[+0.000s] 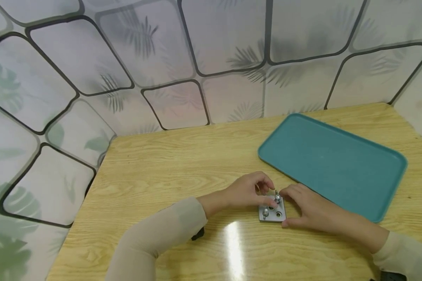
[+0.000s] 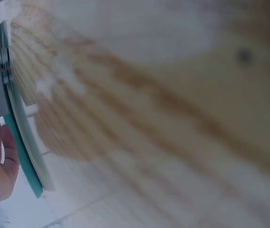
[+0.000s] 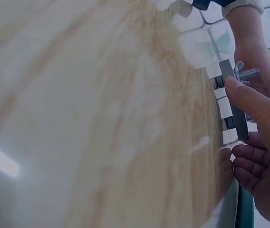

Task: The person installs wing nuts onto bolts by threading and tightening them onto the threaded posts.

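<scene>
In the head view, a small square metal plate (image 1: 275,218) with bolts and holes lies near the tray. One bolt carries a wing nut (image 1: 265,212) near the plate's left corner; another wing nut (image 1: 278,198) sits at the far right corner. My left hand (image 1: 247,190) reaches over the plate, thumb and index finger closed around the far-right nut, other fingers loosely curled. With my right hand (image 1: 313,210) I grip the plate's right side, thumb at its near corner. In the right wrist view, bolt heads (image 3: 229,122) stick out beneath the plate (image 3: 237,107).
Behind and right of the hands, a teal tray (image 1: 332,160) lies on the wooden table (image 1: 168,168). A patterned cloth wall (image 1: 228,97) stands along the table's far edge. Dark straps (image 1: 198,234) show at the sleeves.
</scene>
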A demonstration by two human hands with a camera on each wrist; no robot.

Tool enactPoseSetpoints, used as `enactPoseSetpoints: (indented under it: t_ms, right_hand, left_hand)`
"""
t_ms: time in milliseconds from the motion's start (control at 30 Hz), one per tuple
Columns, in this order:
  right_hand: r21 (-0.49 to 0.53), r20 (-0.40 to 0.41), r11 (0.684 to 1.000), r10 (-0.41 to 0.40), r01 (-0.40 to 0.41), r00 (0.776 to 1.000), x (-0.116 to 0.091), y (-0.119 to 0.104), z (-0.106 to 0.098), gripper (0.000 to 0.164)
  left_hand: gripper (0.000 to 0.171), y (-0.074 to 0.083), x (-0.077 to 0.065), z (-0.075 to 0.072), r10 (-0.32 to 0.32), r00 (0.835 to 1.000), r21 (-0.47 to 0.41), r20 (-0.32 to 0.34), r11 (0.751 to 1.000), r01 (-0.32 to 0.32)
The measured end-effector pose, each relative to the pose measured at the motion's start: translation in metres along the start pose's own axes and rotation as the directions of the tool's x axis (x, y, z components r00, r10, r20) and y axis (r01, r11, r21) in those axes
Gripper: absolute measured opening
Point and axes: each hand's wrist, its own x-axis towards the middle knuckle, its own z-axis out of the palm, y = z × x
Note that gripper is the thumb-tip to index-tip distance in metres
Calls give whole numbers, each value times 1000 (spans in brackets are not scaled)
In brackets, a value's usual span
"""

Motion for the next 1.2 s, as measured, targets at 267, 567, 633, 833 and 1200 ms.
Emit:
enactPoseSetpoints:
  t_ms: [267, 567, 633, 833, 1200]
  right_hand:
    - [4, -11, 1000, -10, 10, 1000, 2, 0, 1, 72]
    - [8, -5, 1000, -25, 25, 1000, 2, 0, 0, 71]
    - [11, 1, 1000, -20, 20, 1000, 2, 0, 0, 72]
    - [12, -6, 1000, -10, 10, 1000, 3, -1, -1, 73]
    - [4, 13, 1000, -5, 5, 1000, 2, -5, 0, 73]
  left_hand:
    - [43, 4, 1, 1, 3, 1000, 65, 24, 998, -5]
    - [22, -2, 4, 1, 175, 981, 76, 80, 981, -181]
    - [19, -3, 4, 0, 184, 979, 58, 85, 980, -190]
    - [18, -5, 4, -2, 163, 982, -1, 93, 987, -163]
    - [13, -3, 2, 0, 119, 993, -28, 22, 993, -119]
